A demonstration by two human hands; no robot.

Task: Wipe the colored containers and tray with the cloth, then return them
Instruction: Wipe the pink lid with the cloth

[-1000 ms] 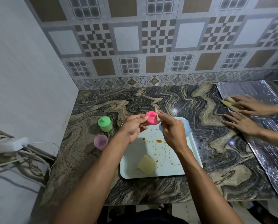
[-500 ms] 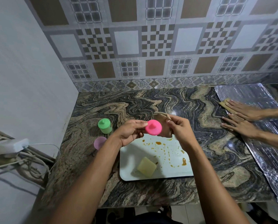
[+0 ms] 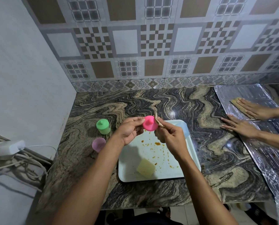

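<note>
Holding pink container [image 3: 150, 125] in left hand [image 3: 129, 130] above tray [image 3: 186, 166], right hand [image 3: 171, 140] pinching cloth [image 3: 158, 122] against it; green container [image 3: 103, 126] and purple cup [image 3: 99, 144] sitting on desk [image 3: 208, 138] beside tray, tray showing orange stains, yellow block [image 3: 146, 168] lying on it, wiping and returning mostly left

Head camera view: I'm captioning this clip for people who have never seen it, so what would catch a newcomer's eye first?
The bright pink container, held up between the left hand and the right hand, which presses a cloth to it. Below lies a pale tray spattered with orange stains, a yellow sponge on it. A green container and a purple cup stand on the marbled counter to the left.
</note>
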